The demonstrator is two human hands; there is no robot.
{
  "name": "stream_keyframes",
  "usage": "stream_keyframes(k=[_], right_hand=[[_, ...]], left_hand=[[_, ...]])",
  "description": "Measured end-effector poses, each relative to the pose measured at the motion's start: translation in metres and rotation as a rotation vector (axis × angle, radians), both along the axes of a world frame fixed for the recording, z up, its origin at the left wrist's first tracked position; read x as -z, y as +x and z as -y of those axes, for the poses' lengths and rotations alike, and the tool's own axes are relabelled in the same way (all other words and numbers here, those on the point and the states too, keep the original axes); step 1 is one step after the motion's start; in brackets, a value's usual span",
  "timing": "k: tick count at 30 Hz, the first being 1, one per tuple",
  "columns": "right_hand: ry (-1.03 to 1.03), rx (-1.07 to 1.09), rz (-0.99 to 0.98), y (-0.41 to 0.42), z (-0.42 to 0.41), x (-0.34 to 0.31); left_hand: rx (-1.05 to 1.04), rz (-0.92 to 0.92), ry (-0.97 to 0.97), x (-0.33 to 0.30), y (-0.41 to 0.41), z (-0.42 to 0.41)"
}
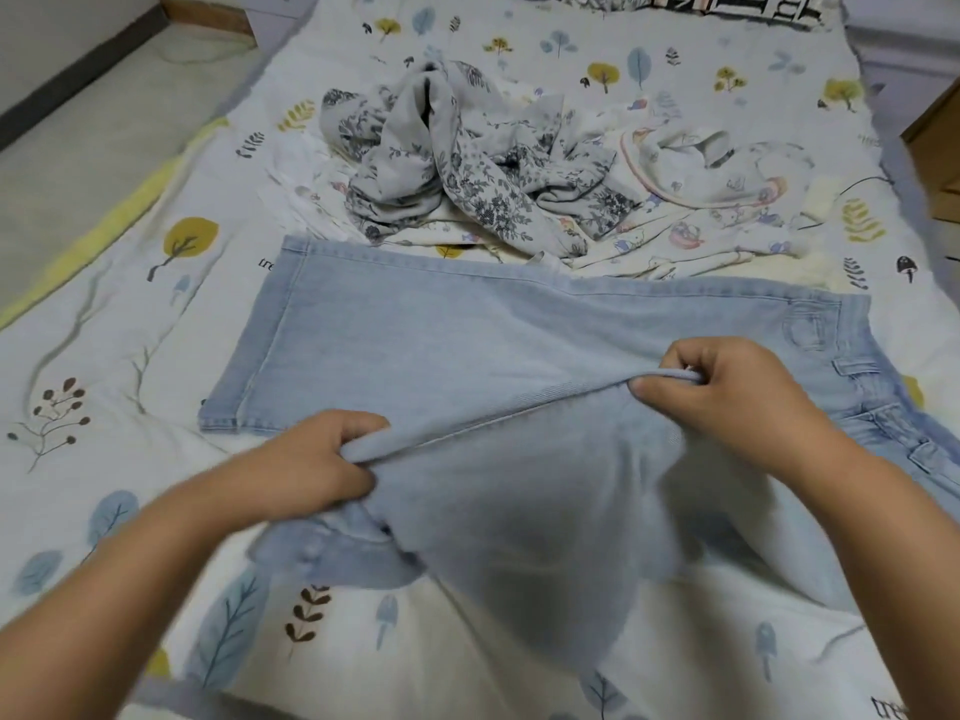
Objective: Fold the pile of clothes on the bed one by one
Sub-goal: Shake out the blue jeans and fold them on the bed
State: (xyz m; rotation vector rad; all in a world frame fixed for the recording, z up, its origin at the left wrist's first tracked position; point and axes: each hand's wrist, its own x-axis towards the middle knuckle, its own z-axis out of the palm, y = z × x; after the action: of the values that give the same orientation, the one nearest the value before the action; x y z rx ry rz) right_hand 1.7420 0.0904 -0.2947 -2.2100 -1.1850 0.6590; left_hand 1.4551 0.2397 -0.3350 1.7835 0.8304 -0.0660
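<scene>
Pale blue jeans (415, 345) lie across the bed (104, 314), one leg flat, hem leftward. The left hand (311, 459) and right hand (727, 387) each pinch the raised near leg's edge. Beyond the jeans sits a crumpled clothes pile (467, 163).

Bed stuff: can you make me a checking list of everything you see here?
Surface: bed sheet printed with trees and leaves.
Job's things: light blue jeans spread out; one leg lifted along its edge.
Clutter: floral grey garment and cartoon-print cream clothes heaped behind the jeans, unfolded.
Hands: left hand and right hand both grip the raised jeans edge, fingers curled.
Cables: nothing seen.
Surroundings: floor at left; wooden furniture at right.
</scene>
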Motion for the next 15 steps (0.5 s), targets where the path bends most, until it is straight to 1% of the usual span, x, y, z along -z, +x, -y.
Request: stream_keyframes(k=[2,3,4,5,6,8,9,10,11,12,13,15], right_hand=[[-0.076,-0.058,-0.113,-0.002,-0.004,-0.005],[-0.097,-0.063,-0.164,-0.004,-0.008,-0.006],[-0.113,-0.061,-0.197,-0.006,-0.013,-0.006],[-0.124,-0.056,-0.199,-0.008,-0.020,-0.004],[-0.132,-0.044,-0.164,-0.011,-0.028,0.000],[-0.148,0.013,-0.029,-0.016,-0.044,0.018],[-0.170,0.039,0.047,-0.020,-0.052,0.028],[-0.210,0.053,0.117,-0.024,-0.060,0.040],[-0.264,0.065,0.183,-0.029,-0.067,0.053],[-0.324,0.070,0.251,-0.034,-0.071,0.064],[-0.394,0.053,0.316,-0.039,-0.074,0.076],[-0.466,-0.010,0.433,-0.051,-0.074,0.098]], left_hand=[[0.168,-0.029,-0.184,-0.032,-0.021,-0.028],[0.243,-0.076,-0.228,-0.044,-0.029,-0.041],[0.302,-0.144,-0.210,-0.054,-0.034,-0.053],[0.341,-0.224,-0.142,-0.059,-0.036,-0.063],[0.336,-0.318,-0.034,-0.056,-0.036,-0.073],[0.217,-0.496,0.259,-0.039,-0.030,-0.089],[0.103,-0.548,0.427,-0.026,-0.027,-0.093],[-0.031,-0.556,0.556,-0.011,-0.026,-0.094],[-0.157,-0.529,0.628,0.005,-0.027,-0.094],[-0.248,-0.502,0.643,0.023,-0.030,-0.093],[-0.314,-0.488,0.616,0.041,-0.034,-0.089],[-0.439,-0.477,0.483,0.072,-0.041,-0.078]])
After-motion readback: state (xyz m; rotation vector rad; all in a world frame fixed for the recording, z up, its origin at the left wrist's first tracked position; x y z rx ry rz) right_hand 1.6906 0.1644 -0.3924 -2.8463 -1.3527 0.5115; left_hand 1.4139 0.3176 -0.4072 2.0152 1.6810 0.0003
